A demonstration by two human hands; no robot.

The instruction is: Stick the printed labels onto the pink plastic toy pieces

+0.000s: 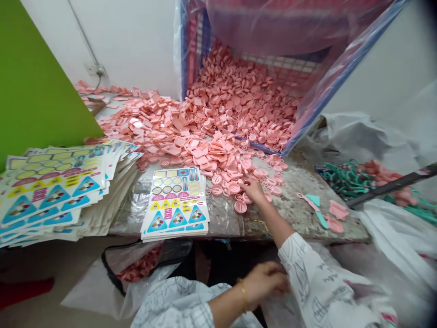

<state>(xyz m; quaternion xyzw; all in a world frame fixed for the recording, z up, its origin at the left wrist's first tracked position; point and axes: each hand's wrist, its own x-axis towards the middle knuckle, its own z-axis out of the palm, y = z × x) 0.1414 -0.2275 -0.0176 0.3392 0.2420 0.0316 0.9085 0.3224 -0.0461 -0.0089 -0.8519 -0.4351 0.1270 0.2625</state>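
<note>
Pink plastic lids (pixel 225 187) lie loose under the right hand (pixel 253 189), fingertips nicely bunched on one, left hand (pixel 264 282) curled below the table (pixel 300 209), grip unclear

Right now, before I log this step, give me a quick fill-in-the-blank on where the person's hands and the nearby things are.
The hand touching the pink round pieces is the person's ____.
The other hand, with a gold bangle, is ____ the edge of the table.
The nearest stack of printed sticker sheets lies to the ____ of the hand among the pink pieces.

Missing words: right; below; left.
</note>
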